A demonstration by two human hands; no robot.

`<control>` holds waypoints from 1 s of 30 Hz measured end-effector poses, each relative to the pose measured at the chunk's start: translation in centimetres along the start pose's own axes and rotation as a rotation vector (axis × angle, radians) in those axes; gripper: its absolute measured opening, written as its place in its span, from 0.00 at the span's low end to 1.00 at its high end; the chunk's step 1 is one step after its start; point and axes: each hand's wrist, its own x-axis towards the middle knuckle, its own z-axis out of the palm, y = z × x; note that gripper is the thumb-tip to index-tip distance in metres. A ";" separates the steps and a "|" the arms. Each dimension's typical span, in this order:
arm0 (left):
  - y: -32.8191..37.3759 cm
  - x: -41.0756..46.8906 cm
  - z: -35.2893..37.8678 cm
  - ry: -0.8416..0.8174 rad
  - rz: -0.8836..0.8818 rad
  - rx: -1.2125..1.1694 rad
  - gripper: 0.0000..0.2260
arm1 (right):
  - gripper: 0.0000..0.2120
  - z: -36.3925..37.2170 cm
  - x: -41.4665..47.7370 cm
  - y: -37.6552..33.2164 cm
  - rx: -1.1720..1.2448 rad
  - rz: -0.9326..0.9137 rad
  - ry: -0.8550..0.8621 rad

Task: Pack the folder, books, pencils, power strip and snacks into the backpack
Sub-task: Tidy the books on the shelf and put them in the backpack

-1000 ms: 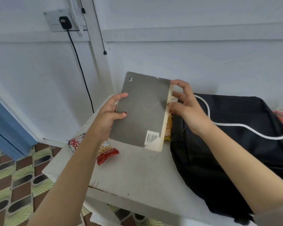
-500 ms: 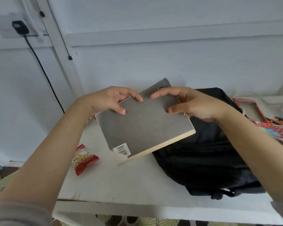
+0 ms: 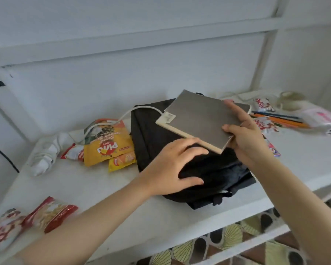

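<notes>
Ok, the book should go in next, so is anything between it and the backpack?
The left hand grips the backpack fabric right under the book, which the right hand holds above it. A white cord crosses the bag's far edge. No opening shows.

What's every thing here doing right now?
backpack, lying flat on table, gripped by left hand.
book, held above backpack by right hand.
power strip, on table, unpacked.
pencils, on table, unpacked.
yellow snack bag, on table, unpacked.
</notes>
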 end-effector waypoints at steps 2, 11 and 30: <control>-0.1 -0.3 2.1 -0.031 0.154 0.153 0.24 | 0.27 -1.5 -0.5 0.0 0.026 0.007 0.109; -3.3 1.4 2.8 0.266 0.583 0.603 0.13 | 0.28 -6.5 -3.4 -0.2 0.237 -0.024 0.360; -9.0 9.2 -4.4 -0.168 -0.427 -0.290 0.22 | 0.28 -8.5 -6.6 1.2 0.293 0.025 0.368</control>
